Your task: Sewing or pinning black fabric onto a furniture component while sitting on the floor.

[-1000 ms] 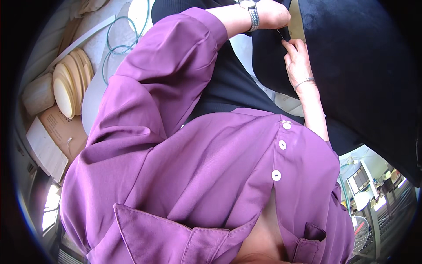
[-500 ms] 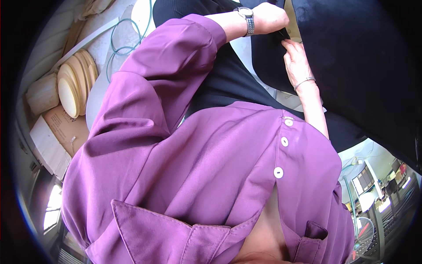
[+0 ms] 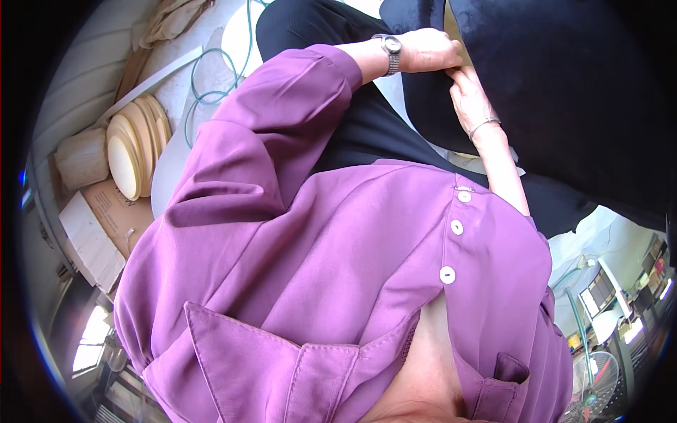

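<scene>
A large dark piece of smooth black material (image 3: 564,92) fills the upper right. A narrow tan strip (image 3: 452,25) shows along its left edge, with more black material (image 3: 423,95) on the other side. My left hand (image 3: 431,51), with a wristwatch, is closed at this edge, its fingers bent over the tan strip; what they pinch is hidden. Just below it, my right hand (image 3: 471,102), wearing a bracelet, has its fingertips together on the black edge, almost touching my left fingers. My purple sleeve and shirt cover much of the view.
At the left, a stack of pale oval boards (image 3: 130,151) stands beside a cardboard box (image 3: 120,208). A thin green hose (image 3: 215,92) lies coiled on the floor past my left arm. A standing fan (image 3: 596,381) is at the lower right.
My left hand has moved slightly down toward my right hand, and the two now meet at the edge. The surroundings have shifted a little to the right and down.
</scene>
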The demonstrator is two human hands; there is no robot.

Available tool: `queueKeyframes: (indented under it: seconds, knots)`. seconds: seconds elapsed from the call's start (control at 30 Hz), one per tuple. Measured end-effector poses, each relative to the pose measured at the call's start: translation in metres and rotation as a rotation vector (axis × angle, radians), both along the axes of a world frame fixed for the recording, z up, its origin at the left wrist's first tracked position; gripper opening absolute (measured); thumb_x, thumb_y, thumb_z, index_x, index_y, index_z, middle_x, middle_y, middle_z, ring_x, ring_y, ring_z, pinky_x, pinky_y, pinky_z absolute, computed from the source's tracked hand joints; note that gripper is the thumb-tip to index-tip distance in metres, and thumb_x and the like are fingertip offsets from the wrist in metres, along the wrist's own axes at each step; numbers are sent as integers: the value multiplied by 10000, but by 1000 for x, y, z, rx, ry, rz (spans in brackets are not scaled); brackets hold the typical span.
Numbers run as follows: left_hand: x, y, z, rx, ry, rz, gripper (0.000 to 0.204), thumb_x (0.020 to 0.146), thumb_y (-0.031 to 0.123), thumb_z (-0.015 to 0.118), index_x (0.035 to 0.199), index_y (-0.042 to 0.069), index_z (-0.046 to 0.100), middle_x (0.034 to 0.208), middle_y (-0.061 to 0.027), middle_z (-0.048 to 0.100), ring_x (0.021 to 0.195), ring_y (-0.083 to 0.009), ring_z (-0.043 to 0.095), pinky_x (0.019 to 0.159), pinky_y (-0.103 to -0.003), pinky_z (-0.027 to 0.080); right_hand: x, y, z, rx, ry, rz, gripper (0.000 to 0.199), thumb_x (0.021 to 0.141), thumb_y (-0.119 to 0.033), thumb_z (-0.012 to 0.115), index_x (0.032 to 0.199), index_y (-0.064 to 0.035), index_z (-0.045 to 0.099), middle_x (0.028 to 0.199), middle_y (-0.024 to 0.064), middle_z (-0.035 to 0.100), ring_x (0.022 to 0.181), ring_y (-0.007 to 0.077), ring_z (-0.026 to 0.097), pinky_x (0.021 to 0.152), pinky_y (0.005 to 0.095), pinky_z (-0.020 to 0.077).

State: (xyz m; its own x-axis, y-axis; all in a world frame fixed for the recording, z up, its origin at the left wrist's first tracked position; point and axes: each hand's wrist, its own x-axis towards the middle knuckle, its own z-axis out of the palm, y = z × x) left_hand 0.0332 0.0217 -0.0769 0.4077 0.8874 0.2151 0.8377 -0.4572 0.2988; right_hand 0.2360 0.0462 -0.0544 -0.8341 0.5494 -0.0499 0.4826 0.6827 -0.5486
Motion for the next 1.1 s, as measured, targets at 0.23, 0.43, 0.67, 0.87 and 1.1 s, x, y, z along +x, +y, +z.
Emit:
queueKeyframes:
  seconds: [0.23,0.43,0.67,0.87,1.1]
  knots:
    - [-5,-5,11,6,9,40,195,885,138,658,1071,142,715,995,-90,727,986,-290,725,817,-369,597,-3,0,4,-136,30,-47,318,967,-58,499,1256,-43,630,1349,158,552,1311,341,525,1113,376,429]
    - [18,-6,38,-5,52,-14,237,853,177,700,1079,112,726,987,-98,738,967,-283,727,802,-368,604,2,0,3,166,-79,-19,335,953,-43,502,1264,-43,628,1376,165,546,1345,349,494,1132,394,409]
    - [1,-31,47,-342,-603,429,167,960,131,592,1076,13,569,789,-141,719,720,-252,744,672,-348,597,-2,-3,5,-195,31,-61,336,951,6,493,1264,-9,613,1346,155,558,1319,343,515,1118,394,421]
    - [-31,-75,106,-202,-945,555,195,1019,197,612,1148,53,582,812,-87,696,657,-187,714,645,-313,601,-3,-4,7,-73,61,-21,306,956,20,502,1241,-9,609,1281,141,568,1223,338,584,1040,374,486]
    - [-39,-99,254,143,-1532,151,128,1081,103,474,1134,17,553,701,36,391,652,-78,449,782,-374,592,1,-4,7,74,57,67,298,947,23,516,1227,-24,605,1239,125,557,1175,328,606,1000,395,522]
